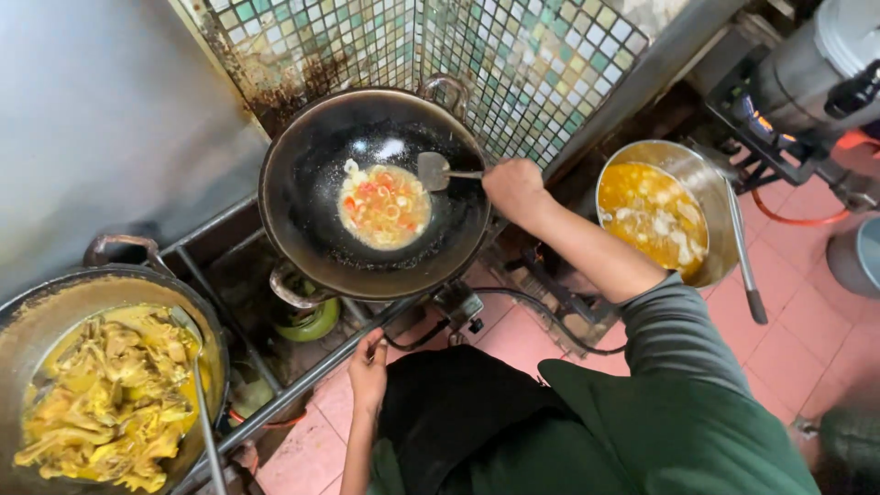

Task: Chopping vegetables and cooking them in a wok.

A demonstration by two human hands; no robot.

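Commercial kitchen, prob. a restaurant: big blackened steel wok (371,197) sitting on gas burner, grimy green-white mosaic tile wall (458,46) behind, w/ large round metal pots of yellow food (110,394) standing alongside.

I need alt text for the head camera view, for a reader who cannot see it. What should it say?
Seen from above, a person's right hand holds a metal spatula over a black wok where sliced chillies and onion fry in oil. Their left hand rests at the metal rail of the stove. A pan of yellow chicken pieces sits at left, a steel pot of yellow broth at right.
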